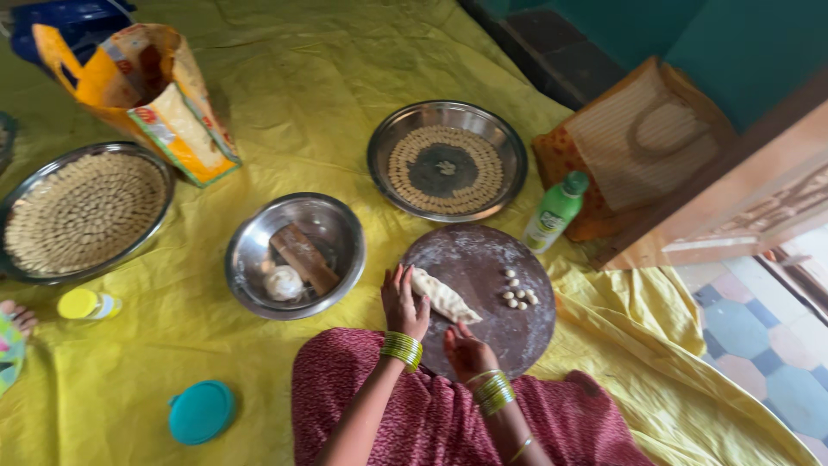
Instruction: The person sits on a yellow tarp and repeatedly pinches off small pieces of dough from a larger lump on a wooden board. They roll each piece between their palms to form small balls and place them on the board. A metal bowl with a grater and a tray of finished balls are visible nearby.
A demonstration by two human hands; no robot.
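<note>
Across the floor spreads a yellow sheet (345, 103), and everything sits on it. Biggest of the lot, at far left, a steel tray (17, 198) packed with rings of small pale dough pieces; up top, a second steel plate (509, 142) with the same pieces ringed round its bare centre. Between them a steel bowl (341, 224) holds a wooden block and a lump of dough. A printed bag (164, 103) stands open behind, a woven bag (647, 138) leans at right, and a green bottle (555, 212) stands just beside the round dark rolling board (483, 259).

On that board lies the dough roll (444, 295), a pale log, its long axis running from upper left down to lower right. The left hand (404, 306) has it: fingers spread and pressed flat against the roll's upper-left end, not clamped round it. The right hand (466, 352) rests at the board's near edge, fingers loosely curled, tips just short of the roll's lower-right end. So both hands flank the roll, left nearer. A cluster of tiny dough balls (517, 295) sits apart, further right.
</note>
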